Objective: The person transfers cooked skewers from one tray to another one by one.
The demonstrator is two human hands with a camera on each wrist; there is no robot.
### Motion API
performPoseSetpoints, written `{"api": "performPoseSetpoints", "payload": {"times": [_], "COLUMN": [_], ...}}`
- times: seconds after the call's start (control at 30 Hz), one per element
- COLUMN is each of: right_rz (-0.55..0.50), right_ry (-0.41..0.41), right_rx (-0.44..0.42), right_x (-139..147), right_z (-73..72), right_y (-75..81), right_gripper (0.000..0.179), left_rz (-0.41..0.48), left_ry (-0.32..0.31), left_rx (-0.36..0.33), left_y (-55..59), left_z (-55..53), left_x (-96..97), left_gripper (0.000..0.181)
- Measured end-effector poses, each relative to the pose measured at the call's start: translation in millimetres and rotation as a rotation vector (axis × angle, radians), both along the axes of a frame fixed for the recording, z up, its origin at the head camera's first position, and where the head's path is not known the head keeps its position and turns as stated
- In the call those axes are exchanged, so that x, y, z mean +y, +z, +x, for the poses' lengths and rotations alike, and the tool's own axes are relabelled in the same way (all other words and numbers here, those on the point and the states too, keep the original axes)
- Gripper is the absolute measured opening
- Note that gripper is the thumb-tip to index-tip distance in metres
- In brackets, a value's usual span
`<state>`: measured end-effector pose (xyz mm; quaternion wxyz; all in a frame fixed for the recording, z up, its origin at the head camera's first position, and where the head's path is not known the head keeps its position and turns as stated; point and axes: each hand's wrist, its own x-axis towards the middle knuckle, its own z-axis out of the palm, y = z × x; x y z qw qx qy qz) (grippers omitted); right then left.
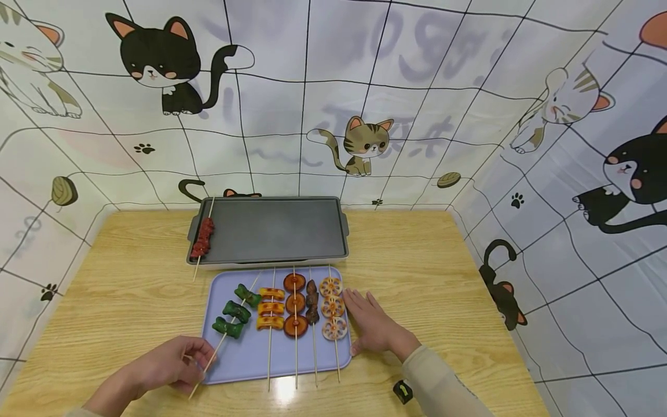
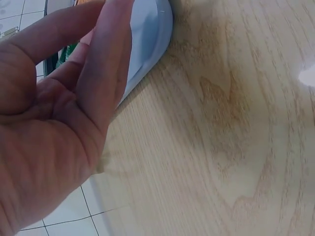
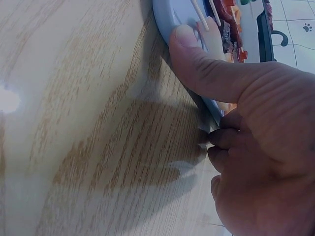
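Note:
My left hand (image 1: 167, 365) pinches the lower stick of a skewer of green vegetable pieces (image 1: 237, 311), at the left edge of a lavender tray (image 1: 281, 359). That skewer lies slanted, its green pieces over the tray. In the left wrist view the fingers are bent, and the stick is hidden. Along the tray's right edge rests my right hand (image 1: 377, 330), fingers extended, beside a lotus root skewer (image 1: 332, 306). The right wrist view has its thumb (image 3: 187, 37) at the tray rim. Between lie a dark meat skewer (image 1: 312, 301), a round brown-slice skewer (image 1: 295, 303) and a yellow-orange skewer (image 1: 271, 308).
Behind the tray stands a dark rectangular griddle (image 1: 276, 229), with a red meat skewer (image 1: 203, 237) across its left end. A small black object (image 1: 403, 391) lies near the right forearm. Cat-printed sheeting (image 1: 281, 104) borders the wooden table (image 1: 417, 260).

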<state>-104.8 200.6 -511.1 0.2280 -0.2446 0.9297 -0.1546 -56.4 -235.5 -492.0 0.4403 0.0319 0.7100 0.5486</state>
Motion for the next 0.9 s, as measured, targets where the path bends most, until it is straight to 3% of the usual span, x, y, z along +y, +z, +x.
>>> {"api": "performPoseSetpoints", "payload": {"times": [0.6,0.9], "right_rz": [-0.009,-0.007], "right_ry": [0.004,0.004], "right_rx": [-0.001,-0.009], "right_x": [1,1], "right_z": [0.1,1.0], "right_y": [-0.1,1.0], "right_gripper": [0.124,0.124], "left_rz": [-0.036,-0.078], "left_ry": [0.123,0.173], "left_rx": [0.025,0.081], "left_y": [-13.7,-18.2], "left_z": [4.7,7.7], "left_x": [25.5,44.9], "left_gripper": [0.031,0.023]}}
